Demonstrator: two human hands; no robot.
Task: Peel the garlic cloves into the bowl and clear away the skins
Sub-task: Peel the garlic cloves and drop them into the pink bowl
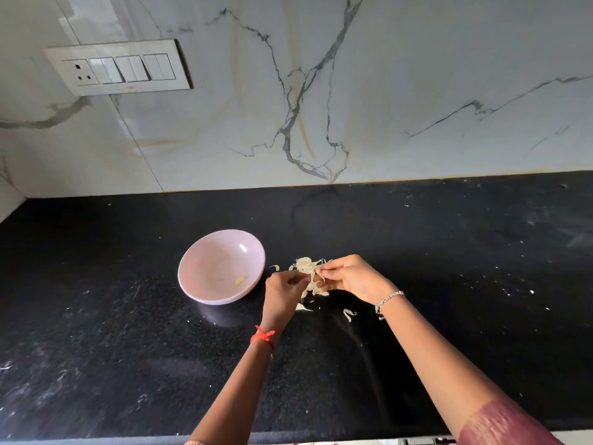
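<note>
Two bare arms [240, 380] reach out over the black counter [96, 316]. On the left sits a pink bowl [192, 261] with one peeled clove [240, 280] inside. Just right of it, the left hand [282, 297] and the right hand [353, 277] both pinch a piece of garlic [316, 277] above a small pile of skins [305, 264] on the counter. More skins lie loose near the hands

Marble wall [417, 75], black countertop [96, 332].
</note>
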